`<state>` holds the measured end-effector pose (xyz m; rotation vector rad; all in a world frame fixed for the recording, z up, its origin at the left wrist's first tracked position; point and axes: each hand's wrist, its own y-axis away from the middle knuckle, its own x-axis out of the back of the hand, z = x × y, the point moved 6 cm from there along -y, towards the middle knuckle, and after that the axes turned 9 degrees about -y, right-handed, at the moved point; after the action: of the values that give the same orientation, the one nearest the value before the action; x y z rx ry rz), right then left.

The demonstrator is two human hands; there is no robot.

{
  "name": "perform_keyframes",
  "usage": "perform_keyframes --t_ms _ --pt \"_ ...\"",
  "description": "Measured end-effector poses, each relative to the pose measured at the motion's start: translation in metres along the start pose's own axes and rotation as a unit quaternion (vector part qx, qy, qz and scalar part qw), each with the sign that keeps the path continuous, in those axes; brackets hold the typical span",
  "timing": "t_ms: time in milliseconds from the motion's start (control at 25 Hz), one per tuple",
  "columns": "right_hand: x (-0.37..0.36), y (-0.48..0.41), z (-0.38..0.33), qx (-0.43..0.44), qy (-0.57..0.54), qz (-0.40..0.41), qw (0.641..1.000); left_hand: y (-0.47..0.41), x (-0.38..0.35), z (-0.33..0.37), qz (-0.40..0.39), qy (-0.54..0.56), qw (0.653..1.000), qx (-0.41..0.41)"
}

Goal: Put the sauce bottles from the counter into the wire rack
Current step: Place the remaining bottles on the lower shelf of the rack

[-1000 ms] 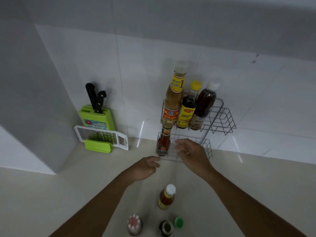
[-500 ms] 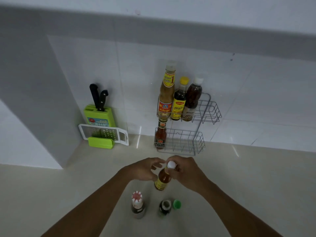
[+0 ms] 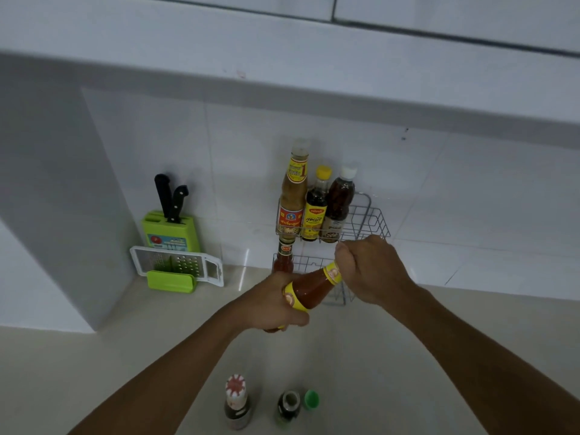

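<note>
Red sauce bottle [image 3: 309,288] was held tilted at frame centre, before the wire rack [image 3: 368,219]: body gripped by left hand [image 3: 270,304], cap end enclosed by right hand [image 3: 368,268], probably for steadying.

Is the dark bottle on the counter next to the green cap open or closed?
Open. The dark bottle shows a bare mouth with no cap on it, and the green cap lies on the counter beside it.
</note>
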<state>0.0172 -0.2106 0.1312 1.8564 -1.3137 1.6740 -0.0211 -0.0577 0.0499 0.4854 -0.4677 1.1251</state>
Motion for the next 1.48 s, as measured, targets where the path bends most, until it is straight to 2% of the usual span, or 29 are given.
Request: perform_keyframes --t_ms 40,80,120,160,200,240,280,320,360,400,480,560,640,680,760,800,880,960,1040,1160,1200,1320,1400,1480 --pt "-0.012 0.001 0.010 -0.096 -0.011 -0.023 0.995 -0.004 0.004 0.000 0.057 -0.084 0.995 0.010" --pt "-0.022 0.004 0.028 -0.203 -0.039 -0.042 0.977 -0.008 0.007 0.001 0.108 -0.194 0.975 0.029" --pt "-0.032 0.010 0.046 -0.317 -0.100 -0.072 0.940 -0.011 0.007 0.004 0.145 -0.306 0.940 0.047" --pt "-0.035 0.016 0.054 -0.403 -0.195 -0.078 0.891 -0.014 0.004 0.009 0.165 -0.370 0.913 0.056" --pt "-0.034 0.020 0.058 -0.439 -0.267 -0.062 0.856 -0.018 0.000 0.010 0.158 -0.382 0.908 0.064" --pt "-0.030 0.017 0.057 -0.427 -0.294 -0.060 0.853 -0.021 -0.001 0.008 0.127 -0.324 0.935 0.074" --pt "-0.024 0.011 0.054 -0.364 -0.277 -0.055 0.888 -0.024 -0.004 0.004 0.079 -0.185 0.977 0.077" --pt "-0.014 0.004 0.049 -0.268 -0.248 -0.029 0.930 -0.025 -0.007 -0.001 0.017 -0.049 0.996 0.076" --pt "-0.002 0.000 0.038 -0.154 -0.210 0.008 0.965 -0.025 -0.009 -0.002 -0.043 0.047 0.996 0.064" --pt "0.008 -0.002 0.028 -0.053 -0.176 0.034 0.982 -0.024 -0.011 -0.003 -0.085 0.092 0.991 0.054" --pt "0.012 -0.006 0.023 0.039 -0.146 0.025 0.988 -0.019 -0.012 -0.001 -0.122 0.094 0.987 0.038" --pt "0.000 -0.008 0.022 0.024 -0.137 0.006 0.990 -0.017 -0.010 0.002 -0.101 0.052 0.993 0.030" --pt "-0.016 -0.004 0.026 -0.056 -0.083 0.002 0.995 -0.021 0.000 -0.001 -0.012 -0.047 0.998 0.025" --pt "-0.022 -0.001 0.033 -0.131 -0.088 0.005 0.987 -0.022 0.007 -0.002 0.046 -0.136 0.989 0.021" --pt "-0.025 -0.001 0.048 -0.278 -0.161 -0.001 0.947 -0.021 0.015 0.000 0.159 -0.296 0.941 0.021" --pt "-0.024 -0.004 0.048 -0.311 -0.200 -0.007 0.929 -0.022 0.013 -0.001 0.193 -0.311 0.930 0.023" --pt "-0.026 -0.010 0.041 -0.310 -0.309 0.014 0.899 -0.024 0.005 -0.010 0.206 -0.207 0.955 0.047" --pt "-0.042 -0.004 0.028 -0.291 -0.452 0.007 0.843 -0.033 0.001 -0.026 0.193 -0.076 0.976 0.066" --pt "-0.074 0.011 0.021 -0.271 -0.506 -0.034 0.818 -0.041 0.004 -0.034 0.189 -0.077 0.977 0.055" --pt "-0.104 0.022 0.038 -0.276 -0.539 -0.001 0.796 -0.052 0.006 -0.040 0.165 -0.142 0.975 0.034" --pt "-0.106 0.022 0.044 -0.268 -0.538 0.013 0.799 -0.055 0.003 -0.047 0.140 -0.125 0.982 0.024" --pt "-0.104 0.018 0.066 -0.246 -0.467 0.069 0.847 -0.064 -0.004 -0.082 0.047 -0.042 0.998 0.014" --pt "-0.105 0.017 0.083 -0.254 -0.427 0.108 0.861 -0.069 -0.005 -0.118 0.052 0.005 0.997 0.054" --pt "-0.110 0.014 0.096 -0.259 -0.402 0.117 0.871 -0.076 -0.007 -0.157 0.094 0.015 0.988 0.119"
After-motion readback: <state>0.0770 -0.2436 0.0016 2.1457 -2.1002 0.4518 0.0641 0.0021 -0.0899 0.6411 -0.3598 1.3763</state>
